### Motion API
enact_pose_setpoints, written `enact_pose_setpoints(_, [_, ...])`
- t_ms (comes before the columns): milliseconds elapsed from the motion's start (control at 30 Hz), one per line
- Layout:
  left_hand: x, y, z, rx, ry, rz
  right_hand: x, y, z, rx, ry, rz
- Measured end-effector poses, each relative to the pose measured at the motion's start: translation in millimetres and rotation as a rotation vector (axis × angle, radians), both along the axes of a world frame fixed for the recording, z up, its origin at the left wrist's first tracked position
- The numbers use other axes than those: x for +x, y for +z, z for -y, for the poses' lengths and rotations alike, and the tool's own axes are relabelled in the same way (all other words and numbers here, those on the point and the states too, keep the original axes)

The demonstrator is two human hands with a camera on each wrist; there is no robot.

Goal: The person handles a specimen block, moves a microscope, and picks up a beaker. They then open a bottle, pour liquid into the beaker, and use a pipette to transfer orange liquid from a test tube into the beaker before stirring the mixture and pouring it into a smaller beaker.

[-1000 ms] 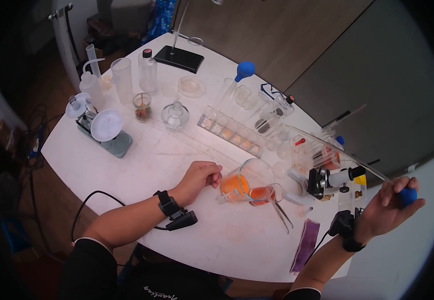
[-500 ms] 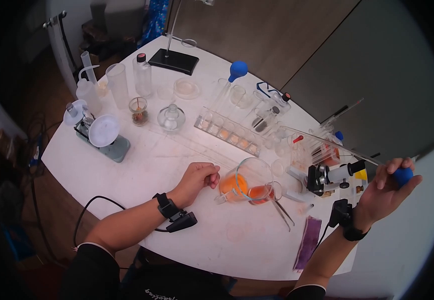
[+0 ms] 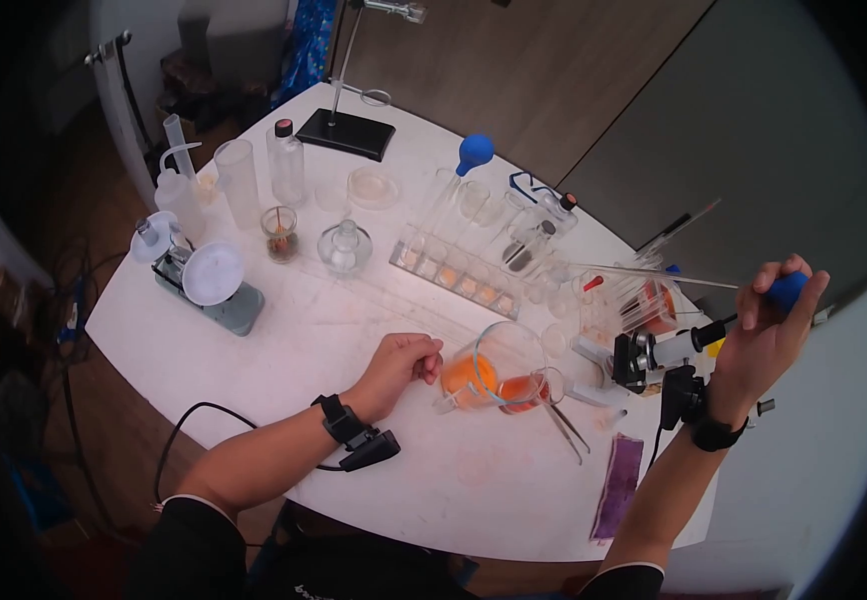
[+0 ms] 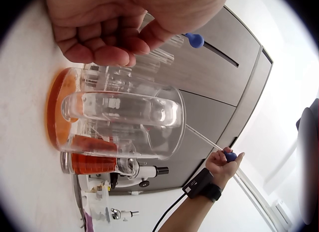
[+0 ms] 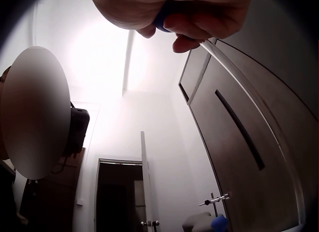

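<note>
A makeshift chemistry lab set up in an ordinary room: the round white table (image 3: 284, 330) is crowded with glassware, a rack of test tubes (image 3: 459, 270), a beaker with orange liquid (image 3: 499, 365), a measuring cylinder (image 3: 241, 172), a wash bottle (image 3: 179, 195), a retort stand (image 3: 346, 120), a small balance (image 3: 204, 280) and a microscope (image 3: 654, 355). Around it are wood-panelled cupboard doors (image 3: 554, 60), a wooden floor and a plain interior door in the right wrist view (image 5: 149, 192), which suggest a home or office rather than a purpose-built lab

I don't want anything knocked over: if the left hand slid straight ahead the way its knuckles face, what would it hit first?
Most likely the glass beaker with orange liquid. The left hand rests curled on the table right beside it, apparently just short of touching.
</note>
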State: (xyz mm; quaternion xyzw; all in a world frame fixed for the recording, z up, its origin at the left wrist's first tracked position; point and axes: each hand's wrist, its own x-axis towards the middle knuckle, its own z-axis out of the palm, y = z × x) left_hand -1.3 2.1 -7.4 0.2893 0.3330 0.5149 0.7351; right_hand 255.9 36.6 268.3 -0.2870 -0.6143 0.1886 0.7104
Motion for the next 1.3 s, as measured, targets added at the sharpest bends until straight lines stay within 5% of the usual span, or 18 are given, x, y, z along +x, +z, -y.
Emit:
enact_pose_setpoints(467, [0.4,2.8,-1.1,-0.006,-0.002,-0.023,-24.7,12.6,-66.7,-0.263,-0.069,0.121])
enact_pose_setpoints(1300, [0.8,-2.9,-0.3,0.028,-0.002,-0.037,-32.7,-29.2,-83.0,-0.38,-0.108,0.178])
